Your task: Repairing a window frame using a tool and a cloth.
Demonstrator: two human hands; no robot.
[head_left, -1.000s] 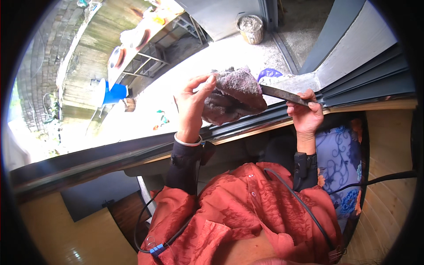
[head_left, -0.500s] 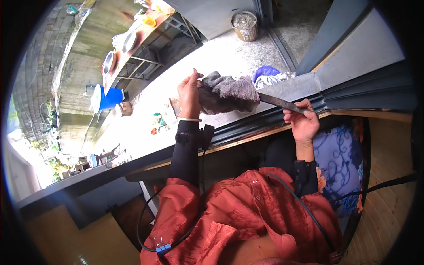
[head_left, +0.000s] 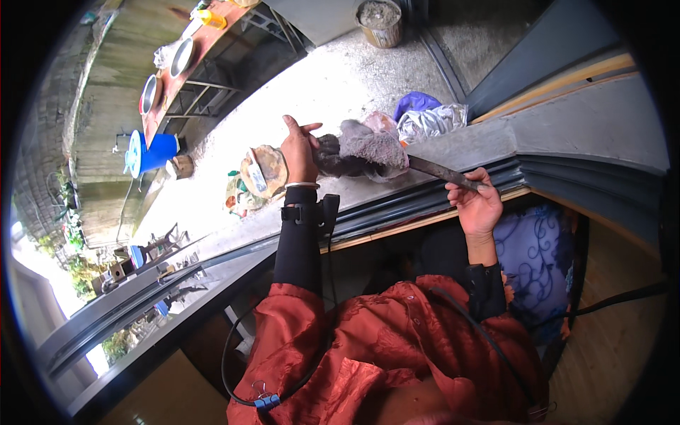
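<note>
A dark grey, fuzzy cloth-like bundle (head_left: 365,150) hangs above the sill between my hands; its exact kind I cannot make out. My left hand (head_left: 301,157) grips its darker left end, thumb and one finger sticking out, the other fingers partly hidden. Out of the bundle's right end comes a long flat dark bar (head_left: 443,172), slanting down to the right. My right hand (head_left: 478,205) has its fingers closed round the bar's outer end. How far the bar reaches into the bundle is hidden.
Below me run the dark sill tracks (head_left: 425,195). Beyond lie a purple and silver cloth pile (head_left: 432,120) and a round wooden block (head_left: 263,170). Farther off stand a bucket (head_left: 379,25), a blue barrel (head_left: 154,152) and a bench (head_left: 202,53) with bowls. Cables cross my red shirt.
The view has shifted, showing more of the wooden block and cloth pile. My left thumb and a finger now spread apart; the bundle and bar sit slightly further left in view.
</note>
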